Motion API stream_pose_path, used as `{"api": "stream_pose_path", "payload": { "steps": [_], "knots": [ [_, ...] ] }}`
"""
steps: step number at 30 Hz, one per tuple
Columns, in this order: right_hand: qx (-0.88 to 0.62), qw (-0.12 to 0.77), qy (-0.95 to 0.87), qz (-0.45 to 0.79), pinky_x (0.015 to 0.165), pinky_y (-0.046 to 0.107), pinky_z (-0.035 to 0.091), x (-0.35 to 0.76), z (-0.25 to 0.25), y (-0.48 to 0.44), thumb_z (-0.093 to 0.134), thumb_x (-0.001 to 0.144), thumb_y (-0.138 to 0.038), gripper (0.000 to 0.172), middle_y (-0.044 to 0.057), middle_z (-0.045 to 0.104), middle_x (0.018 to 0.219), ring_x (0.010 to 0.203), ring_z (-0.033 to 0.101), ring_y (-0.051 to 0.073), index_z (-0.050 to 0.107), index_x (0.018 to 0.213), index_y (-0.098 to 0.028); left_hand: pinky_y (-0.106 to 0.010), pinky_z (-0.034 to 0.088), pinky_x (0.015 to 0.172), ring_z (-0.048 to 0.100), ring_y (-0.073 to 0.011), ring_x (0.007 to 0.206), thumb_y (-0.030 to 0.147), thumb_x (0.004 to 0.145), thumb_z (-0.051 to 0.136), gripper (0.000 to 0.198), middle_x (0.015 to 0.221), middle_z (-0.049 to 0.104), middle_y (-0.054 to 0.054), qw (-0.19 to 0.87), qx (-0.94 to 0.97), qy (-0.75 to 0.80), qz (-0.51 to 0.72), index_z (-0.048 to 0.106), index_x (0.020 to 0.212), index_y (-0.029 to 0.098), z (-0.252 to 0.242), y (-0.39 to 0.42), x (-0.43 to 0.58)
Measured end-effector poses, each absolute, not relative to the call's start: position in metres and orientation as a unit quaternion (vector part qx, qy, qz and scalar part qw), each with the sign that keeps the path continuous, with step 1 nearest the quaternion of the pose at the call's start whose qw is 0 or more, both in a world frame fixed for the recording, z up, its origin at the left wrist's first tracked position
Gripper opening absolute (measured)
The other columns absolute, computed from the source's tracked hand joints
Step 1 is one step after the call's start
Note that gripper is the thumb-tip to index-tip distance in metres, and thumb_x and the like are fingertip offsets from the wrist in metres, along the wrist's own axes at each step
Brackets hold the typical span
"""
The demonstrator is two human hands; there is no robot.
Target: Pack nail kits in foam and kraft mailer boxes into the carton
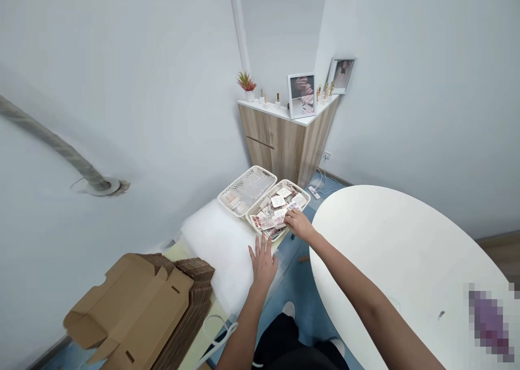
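My right hand [299, 224] reaches over the right side of a white plastic basket [305, 203] heaped with small flat packets [278, 201]. Its fingers are bent down among the packets; whatever they grip, if anything, is hidden beneath them. Several packets show white cards, others reddish, pink or purple patterns. My left hand [264, 261] is open, fingers spread, by the near edge of that basket and holding nothing. A second white basket [227, 202] stands alongside on the left, with clear plastic pieces and a small bundle of pale items inside.
White foam-like sheets [217, 245] and a stack of flat brown cardboard boxes [134, 305] lie left of my arms. On the right is a round white table [382, 234]. Behind stands a wooden corner cabinet [280, 142]; cables and a power strip [314, 192] lie on the floor.
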State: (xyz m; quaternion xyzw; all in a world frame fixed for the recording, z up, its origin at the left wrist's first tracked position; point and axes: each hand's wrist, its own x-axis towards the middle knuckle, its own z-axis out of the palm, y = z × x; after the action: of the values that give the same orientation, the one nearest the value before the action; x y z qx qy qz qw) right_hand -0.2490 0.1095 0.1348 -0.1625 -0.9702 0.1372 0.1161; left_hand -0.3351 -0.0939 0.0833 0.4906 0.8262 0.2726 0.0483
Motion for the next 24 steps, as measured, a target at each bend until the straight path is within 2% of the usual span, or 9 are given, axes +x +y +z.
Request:
{"api": "stream_pose_path", "payload": {
  "steps": [3, 5, 7, 9, 11, 17, 21, 24],
  "knots": [
    [-0.189, 0.164, -0.958, 0.143, 0.088, 0.04, 0.042, -0.199, 0.14, 0.098, 0.035, 0.099, -0.025, 0.032, 0.009, 0.065, 0.105, 0.098, 0.051, 0.024, 0.066, 0.099, -0.024, -0.056, 0.024, 0.117, 0.028, -0.0304, 0.144, 0.024, 0.089, 0.048, 0.052, 0.153, 0.039, -0.01, 0.116, 0.459, 0.781, 0.407, 0.046, 0.141, 0.022, 0.1, -0.073, -0.321],
    [-0.212, 0.184, -0.948, 0.146, 0.089, 0.04, 0.042, -0.163, 0.14, 0.087, 0.034, 0.099, -0.023, 0.032, 0.009, 0.065, 0.109, 0.1, 0.052, 0.023, 0.066, 0.102, -0.024, -0.049, 0.039, 0.11, 0.047, -0.0286, 0.133, 0.035, 0.093, 0.048, 0.046, 0.14, 0.054, -0.011, 0.241, 0.398, 0.729, 0.502, 0.05, 0.137, 0.022, 0.11, -0.055, -0.301],
    [-0.237, 0.204, -0.938, 0.147, 0.09, 0.041, 0.042, -0.127, 0.139, 0.073, 0.035, 0.099, -0.02, 0.031, 0.008, 0.066, 0.111, 0.102, 0.053, 0.023, 0.065, 0.105, -0.025, -0.046, 0.051, 0.098, 0.063, -0.028, 0.113, 0.044, 0.092, 0.052, 0.048, 0.122, 0.066, -0.013, 0.39, 0.294, 0.661, 0.57, 0.053, 0.133, 0.019, 0.115, -0.036, -0.276],
    [-0.264, 0.223, -0.927, 0.146, 0.09, 0.041, 0.042, -0.094, 0.137, 0.06, 0.036, 0.098, -0.018, 0.032, 0.007, 0.066, 0.112, 0.104, 0.053, 0.023, 0.065, 0.108, -0.027, -0.044, 0.054, 0.091, 0.069, -0.0264, 0.099, 0.046, 0.087, 0.062, 0.054, 0.11, 0.07, -0.015, 0.496, 0.207, 0.593, 0.6, 0.054, 0.13, 0.014, 0.116, -0.02, -0.247],
    [-0.292, 0.233, -0.916, 0.147, 0.089, 0.041, 0.043, -0.063, 0.136, 0.048, 0.037, 0.097, -0.016, 0.033, 0.006, 0.066, 0.115, 0.104, 0.054, 0.023, 0.064, 0.11, -0.028, -0.042, 0.055, 0.09, 0.07, -0.0246, 0.094, 0.044, 0.078, 0.073, 0.059, 0.102, 0.072, -0.015, 0.552, 0.173, 0.551, 0.602, 0.056, 0.125, 0.012, 0.111, -0.01, -0.219],
    [-0.449, 0.252, -0.841, 0.165, 0.092, 0.044, 0.046, 0.035, 0.115, 0.018, 0.044, 0.092, -0.018, 0.036, 0.01, 0.057, 0.126, 0.113, 0.051, 0.026, 0.055, 0.126, -0.025, -0.036, 0.057, 0.081, 0.071, -0.0217, 0.084, 0.045, 0.065, 0.082, 0.059, 0.088, 0.072, -0.01, 0.609, 0.215, 0.547, 0.533, 0.063, 0.112, 0.014, 0.082, 0.002, -0.15],
    [-0.56, 0.248, -0.77, 0.179, 0.088, 0.046, 0.049, 0.099, 0.082, -0.003, 0.041, 0.089, -0.016, 0.036, 0.01, 0.058, 0.117, 0.108, 0.053, 0.027, 0.057, 0.12, -0.025, -0.033, 0.056, 0.073, 0.069, -0.0197, 0.076, 0.046, 0.063, 0.082, 0.055, 0.079, 0.067, -0.004, 0.606, 0.284, 0.579, 0.466, 0.066, 0.106, 0.015, 0.06, 0.006, -0.114],
    [-0.605, 0.24, -0.735, 0.189, 0.085, 0.044, 0.05, 0.133, 0.06, -0.017, 0.041, 0.087, -0.014, 0.035, 0.009, 0.059, 0.114, 0.105, 0.053, 0.026, 0.058, 0.116, -0.023, -0.031, 0.053, 0.072, 0.067, -0.0183, 0.075, 0.045, 0.066, 0.077, 0.049, 0.076, 0.065, -0.002, 0.573, 0.383, 0.601, 0.404, 0.068, 0.105, 0.016, 0.044, 0.01, -0.093]
  ]
}}
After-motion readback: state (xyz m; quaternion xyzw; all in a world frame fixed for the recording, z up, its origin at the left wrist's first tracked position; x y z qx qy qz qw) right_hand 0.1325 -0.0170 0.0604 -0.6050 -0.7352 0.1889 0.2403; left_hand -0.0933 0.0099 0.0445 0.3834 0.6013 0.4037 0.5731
